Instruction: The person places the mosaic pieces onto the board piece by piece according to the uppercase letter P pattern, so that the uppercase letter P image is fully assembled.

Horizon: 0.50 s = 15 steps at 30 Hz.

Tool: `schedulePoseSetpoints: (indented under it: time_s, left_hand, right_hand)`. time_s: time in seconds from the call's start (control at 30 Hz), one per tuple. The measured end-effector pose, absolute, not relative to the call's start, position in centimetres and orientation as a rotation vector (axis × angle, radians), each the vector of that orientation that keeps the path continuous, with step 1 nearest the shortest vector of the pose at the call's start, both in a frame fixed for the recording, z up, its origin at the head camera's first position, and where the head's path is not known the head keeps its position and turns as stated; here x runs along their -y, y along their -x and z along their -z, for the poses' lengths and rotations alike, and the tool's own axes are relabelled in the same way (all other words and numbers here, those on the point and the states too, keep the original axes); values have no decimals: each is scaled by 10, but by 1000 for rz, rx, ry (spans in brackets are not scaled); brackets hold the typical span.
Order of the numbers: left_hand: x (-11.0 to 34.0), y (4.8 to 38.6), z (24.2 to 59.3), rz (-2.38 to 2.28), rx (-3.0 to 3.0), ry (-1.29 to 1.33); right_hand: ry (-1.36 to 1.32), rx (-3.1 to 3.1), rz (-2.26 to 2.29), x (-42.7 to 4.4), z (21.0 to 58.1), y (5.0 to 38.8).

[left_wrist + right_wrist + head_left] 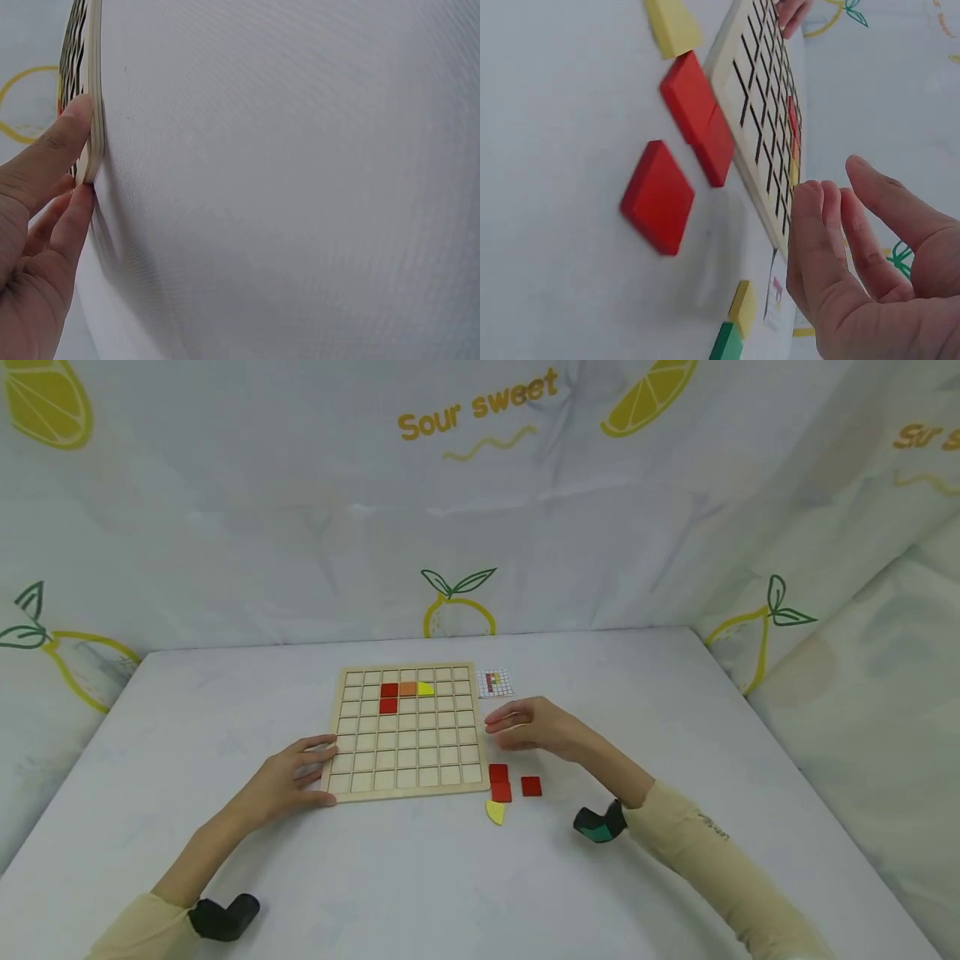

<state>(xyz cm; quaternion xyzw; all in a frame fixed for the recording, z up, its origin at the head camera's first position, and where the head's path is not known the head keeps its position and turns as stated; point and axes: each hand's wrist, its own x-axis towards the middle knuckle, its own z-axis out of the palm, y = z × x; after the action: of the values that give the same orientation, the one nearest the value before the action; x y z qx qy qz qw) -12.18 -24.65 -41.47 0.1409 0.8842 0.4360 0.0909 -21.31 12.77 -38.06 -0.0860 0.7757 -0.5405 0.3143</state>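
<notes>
A wooden grid board [405, 760] lies on the table. In its upper part sit two red square tiles [388, 706], an orange tile [407, 689] and a yellow rounded tile [425, 689]. My left hand [288, 781] touches the board's lower left corner, thumb and fingers fairly straight along the edge [95, 150]. Beside the board's right edge hovers my right hand [536, 727], fingers slightly bent and nothing between them in the right wrist view. Near it are loose red tiles [658, 199] and a yellow quarter-round tile [495, 812].
A small printed pattern card [494, 683] lies at the board's upper right. In the right wrist view, a yellow tile [742, 307] and a green tile [726, 343] lie on the table near the card. A white cloth with lemon prints [300, 527] hangs behind the table.
</notes>
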Motion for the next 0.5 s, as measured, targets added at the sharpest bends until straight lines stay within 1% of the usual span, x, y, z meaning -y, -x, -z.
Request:
schedulePoseSetpoints:
  time_s: [0.27,0.43,0.5]
  left_hand:
    - [248,123,416,-1289,-2619,-433]
    - [248,123,417,-1275,-2623,-397]
    - [248,123,417,-1277,-2621,-387]
  right_hand:
    - [310,-2062,1409,-174,391,192]
    - [450,-2111,1423,-187,399,175]
    - [467,-2172,1411,-189,401,168]
